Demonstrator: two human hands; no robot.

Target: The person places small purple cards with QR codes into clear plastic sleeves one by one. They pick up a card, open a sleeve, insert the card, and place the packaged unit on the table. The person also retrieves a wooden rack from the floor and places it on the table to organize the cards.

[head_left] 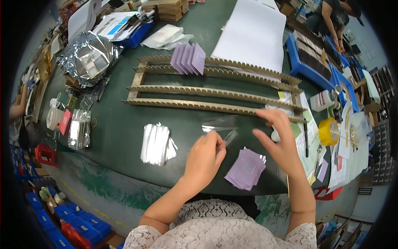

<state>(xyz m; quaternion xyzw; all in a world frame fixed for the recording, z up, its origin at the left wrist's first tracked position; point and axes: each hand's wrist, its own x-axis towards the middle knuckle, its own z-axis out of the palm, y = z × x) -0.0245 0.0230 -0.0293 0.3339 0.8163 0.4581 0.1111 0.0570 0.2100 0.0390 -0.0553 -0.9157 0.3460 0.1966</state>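
My left hand [204,158] is closed in a pinch on a small piece of transparent film [230,138], which sticks out past the fingertips. A second see-through film piece [219,123] lies flat just beyond it. My right hand [282,143] hovers with thumb and fingers apart, nothing between them, by the front rail of a long notched metal rack [186,89]. Below that hand lies a loose stack of purple square cards [247,168], some with shiny corners. Left of my left hand is a pile of silvery strips [155,145]. Several purple squares [188,59] stand slotted in the rack.
White paper sheets [251,35] lie behind the rack. At right are a yellow tape roll [328,132], a white bottle [322,101] and a blue tray [309,62]. A silvery wrapped reel [89,58] sits back left. Another person [331,18] stands far right.
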